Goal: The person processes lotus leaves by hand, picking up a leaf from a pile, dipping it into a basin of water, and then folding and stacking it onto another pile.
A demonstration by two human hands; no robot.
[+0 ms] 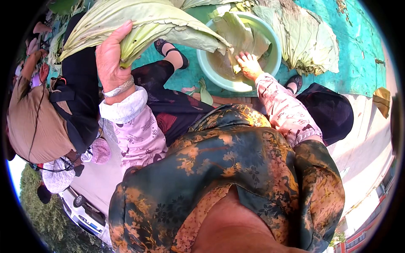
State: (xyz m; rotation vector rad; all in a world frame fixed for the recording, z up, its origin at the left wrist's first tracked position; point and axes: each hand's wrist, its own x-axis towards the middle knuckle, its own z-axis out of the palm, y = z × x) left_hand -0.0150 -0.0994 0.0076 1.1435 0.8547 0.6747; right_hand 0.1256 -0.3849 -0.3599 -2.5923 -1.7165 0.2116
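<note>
- As we judge it, the step in hand is handling leaves at a washbasin: our left hand [113,57] holds one up while our right hand [251,67] is down in the basin.
- The broad, pale-green, fan-shaped leaf with heavy ribs [168,33] stretches across the upper left of our view, its narrow right end overlapping the basin's rim. We cannot tell if it touches the rim.
- Our left fingers grasp this leaf, the thumb laid over its ribs; the other fingers are mostly hidden behind it.
- Our right fingers are spread and extended, not clenched, over the cloudy brown water [223,71]. Whether they touch the yellowish stalk beside them, we cannot tell.
- To our judgement, the next move calls for supporting the leaf's width, because a sheet this broad and creased could fold or tear if pulled from one edge.
- The round, light-turquoise, smooth-walled basin [236,87] looks like plastic. A limp yellow-green leaf [238,31] stands crookedly inside it, leaning towards the far rim.
- Just beside the basin on the right lie dry-looking, wrinkled, pale leaves [310,40], papery along the edges, on a teal woven-looking ground sheet [350,63].
- Our pink printed fabric sleeves [143,133] are gathered near the wrists, and a shiny silver-coloured bracelet [119,88] rings the left one.
</note>
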